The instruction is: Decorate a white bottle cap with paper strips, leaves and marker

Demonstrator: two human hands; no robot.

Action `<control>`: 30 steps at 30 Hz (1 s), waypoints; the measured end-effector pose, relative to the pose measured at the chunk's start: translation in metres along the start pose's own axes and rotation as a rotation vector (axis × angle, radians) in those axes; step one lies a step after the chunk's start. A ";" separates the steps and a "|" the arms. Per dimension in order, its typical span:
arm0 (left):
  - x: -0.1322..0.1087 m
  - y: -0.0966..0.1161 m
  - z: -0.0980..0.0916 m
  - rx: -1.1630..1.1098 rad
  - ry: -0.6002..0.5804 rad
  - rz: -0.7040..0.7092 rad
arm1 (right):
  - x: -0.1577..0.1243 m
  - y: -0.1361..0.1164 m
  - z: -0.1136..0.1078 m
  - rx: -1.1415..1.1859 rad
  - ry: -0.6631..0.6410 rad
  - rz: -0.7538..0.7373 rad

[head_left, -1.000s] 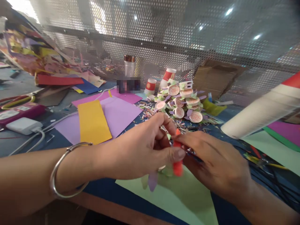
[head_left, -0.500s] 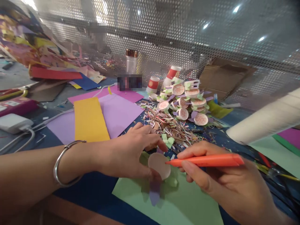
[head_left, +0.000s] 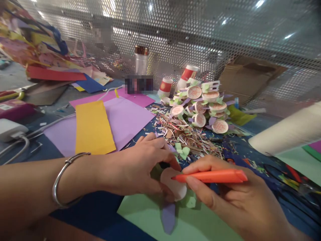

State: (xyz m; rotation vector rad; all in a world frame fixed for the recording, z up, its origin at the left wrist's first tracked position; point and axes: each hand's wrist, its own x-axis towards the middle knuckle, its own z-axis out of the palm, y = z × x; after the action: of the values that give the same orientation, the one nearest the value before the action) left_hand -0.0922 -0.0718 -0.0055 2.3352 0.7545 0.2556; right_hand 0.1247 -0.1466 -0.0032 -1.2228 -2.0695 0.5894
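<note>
My right hand (head_left: 233,197) grips an orange marker (head_left: 215,176), its tip on the face of a small round paper-cup base (head_left: 170,182). Green and purple paper tabs stick out from the base, among them a long purple one (head_left: 168,217). My left hand (head_left: 152,164), with a silver bangle at the wrist, steadies the base between thumb and fingers. Beneath it lies a light green paper sheet (head_left: 140,211). Farther back stands a pile of similar cup bases (head_left: 200,107), several bearing orange-red line drawings.
Paper scraps (head_left: 188,137) lie in front of the pile. To the left are a yellow strip (head_left: 94,127), a lilac sheet (head_left: 130,117) and a white charger (head_left: 11,130). A white roll (head_left: 288,129) lies right. Behind are paper cups (head_left: 165,87), a bottle (head_left: 141,62) and a perforated metal screen (head_left: 170,33).
The marker has moved left, its tip going from the right edge of the cup base to nearer its middle. The base sits slightly lower and farther right in view.
</note>
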 end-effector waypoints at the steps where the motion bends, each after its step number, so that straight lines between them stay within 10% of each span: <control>1: 0.000 -0.001 0.000 0.005 0.000 0.002 | 0.001 0.000 0.001 0.005 -0.004 -0.003; 30: 0.004 -0.002 -0.001 0.002 -0.032 0.017 | 0.005 0.001 0.004 -0.044 -0.095 -0.023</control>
State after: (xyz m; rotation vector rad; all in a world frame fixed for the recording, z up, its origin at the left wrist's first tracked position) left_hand -0.0903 -0.0678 -0.0063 2.3435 0.7199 0.2247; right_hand 0.1206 -0.1418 -0.0045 -1.2157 -2.1835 0.6048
